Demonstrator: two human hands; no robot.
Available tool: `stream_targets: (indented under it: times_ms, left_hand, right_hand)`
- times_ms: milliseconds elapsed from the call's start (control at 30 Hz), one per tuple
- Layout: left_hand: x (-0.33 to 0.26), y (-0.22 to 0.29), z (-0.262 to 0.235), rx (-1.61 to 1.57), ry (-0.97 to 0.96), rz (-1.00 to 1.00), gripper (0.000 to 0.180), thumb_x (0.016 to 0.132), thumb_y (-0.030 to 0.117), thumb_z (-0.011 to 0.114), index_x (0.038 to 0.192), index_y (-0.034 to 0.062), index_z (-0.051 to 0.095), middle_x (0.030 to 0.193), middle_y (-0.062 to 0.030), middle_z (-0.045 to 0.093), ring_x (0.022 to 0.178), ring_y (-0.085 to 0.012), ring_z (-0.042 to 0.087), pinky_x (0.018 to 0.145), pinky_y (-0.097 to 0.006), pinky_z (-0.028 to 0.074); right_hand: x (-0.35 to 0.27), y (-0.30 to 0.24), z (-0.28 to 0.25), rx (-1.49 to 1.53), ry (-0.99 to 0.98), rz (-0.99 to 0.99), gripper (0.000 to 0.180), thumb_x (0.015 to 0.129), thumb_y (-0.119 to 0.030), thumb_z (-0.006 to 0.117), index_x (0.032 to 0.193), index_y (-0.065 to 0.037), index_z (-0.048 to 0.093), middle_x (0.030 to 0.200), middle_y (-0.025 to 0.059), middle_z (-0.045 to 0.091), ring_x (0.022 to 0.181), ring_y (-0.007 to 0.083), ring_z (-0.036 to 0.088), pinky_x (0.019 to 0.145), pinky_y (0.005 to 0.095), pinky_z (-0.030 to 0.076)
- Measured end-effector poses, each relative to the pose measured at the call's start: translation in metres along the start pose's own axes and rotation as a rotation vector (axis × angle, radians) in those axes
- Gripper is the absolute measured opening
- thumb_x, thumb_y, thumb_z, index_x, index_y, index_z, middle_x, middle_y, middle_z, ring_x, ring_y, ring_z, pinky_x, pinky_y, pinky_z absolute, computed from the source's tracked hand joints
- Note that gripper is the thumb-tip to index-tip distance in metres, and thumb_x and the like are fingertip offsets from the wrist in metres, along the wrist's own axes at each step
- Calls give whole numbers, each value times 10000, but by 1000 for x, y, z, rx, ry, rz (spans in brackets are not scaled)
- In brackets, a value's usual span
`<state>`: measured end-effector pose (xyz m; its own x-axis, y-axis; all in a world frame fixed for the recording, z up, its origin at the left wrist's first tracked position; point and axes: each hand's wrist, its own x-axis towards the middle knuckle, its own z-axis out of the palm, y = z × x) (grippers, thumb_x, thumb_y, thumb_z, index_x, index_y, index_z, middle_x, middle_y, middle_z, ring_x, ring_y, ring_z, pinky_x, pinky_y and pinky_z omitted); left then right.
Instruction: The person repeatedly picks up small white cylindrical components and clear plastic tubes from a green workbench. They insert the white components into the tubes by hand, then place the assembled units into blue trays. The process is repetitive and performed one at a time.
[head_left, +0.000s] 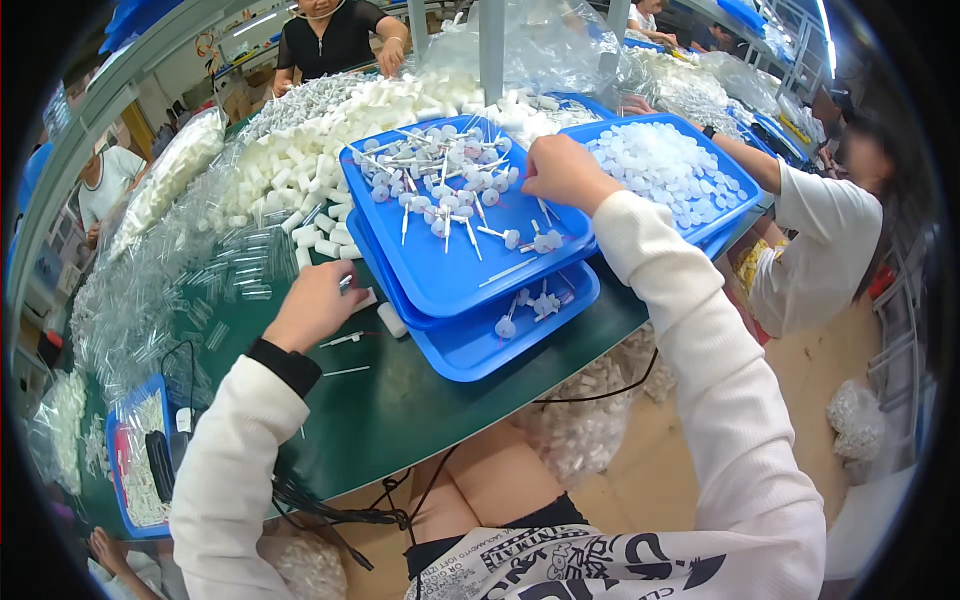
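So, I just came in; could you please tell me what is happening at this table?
The person's right hand is at the upper blue tray, which holds white stemmed parts; its grip is unclear. The left hand seems to pinch a small piece above the green table, near white cylinders. A lower tray has a few parts; the right tray holds pale discs.

One left grip [316,306] and one right grip [570,172] show. Left of the right grip are at least two blue trays [425,272] and dozens of stick parts [447,212]; right, over a hundred discs [660,165].
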<state>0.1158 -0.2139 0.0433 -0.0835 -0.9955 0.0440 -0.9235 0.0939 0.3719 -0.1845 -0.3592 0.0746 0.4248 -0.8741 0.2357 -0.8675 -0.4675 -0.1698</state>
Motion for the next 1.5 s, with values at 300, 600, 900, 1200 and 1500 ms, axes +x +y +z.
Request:
stream_targets:
  times_ms: [300, 600, 900, 1200, 1500]
  left_hand:
    - [0, -25, 4, 0, -135, 197, 366, 633, 27, 642, 997, 64, 614, 907, -159, 619, 893, -318, 583, 806, -384, 459]
    - [-24, 10, 2, -251, -137, -79, 452, 658, 268, 702, 981, -22, 577, 618, -56, 536, 590, -136, 525, 541, -263, 403]
    - [-19, 21, 25, -88, -67, 103, 376, 633, 301, 720, 829, -9, 637, 789, -181, 632, 755, -327, 612, 696, -361, 472]
    - [-118, 120, -48, -473, 309, -44, 250, 707, 79, 680, 946, 19, 637, 670, -56, 614, 559, -76, 532, 516, -196, 393]
    - [-177, 166, 1, -1176, 236, 25, 221, 814, -2, 570, 1023, -75, 551, 895, -130, 609, 778, -179, 618, 687, -256, 501]
  right_hand:
    - [-24, 1, -14, 184, 275, -20, 305, 665, -167, 651, 941, -42, 618, 790, 120, 634, 777, 280, 611, 714, 348, 479]
    - [-81, -44, -45, 266, 597, -139, 199, 703, -94, 635, 897, -47, 638, 873, 118, 614, 746, 235, 612, 692, 311, 491]
    - [-192, -105, -28, 1113, 558, -21, 238, 743, -4, 661, 975, 4, 605, 887, 58, 604, 745, 110, 602, 606, 218, 502]
    - [-225, -122, -18, 1691, 504, -93, 308, 819, 74, 564, 1125, 65, 533, 1101, 140, 529, 945, 193, 582, 771, 268, 516]
    - [-234, -148, -8, 1383, 674, -56, 278, 829, 45, 556, 1102, 90, 533, 1073, 181, 550, 867, 226, 621, 764, 312, 540]
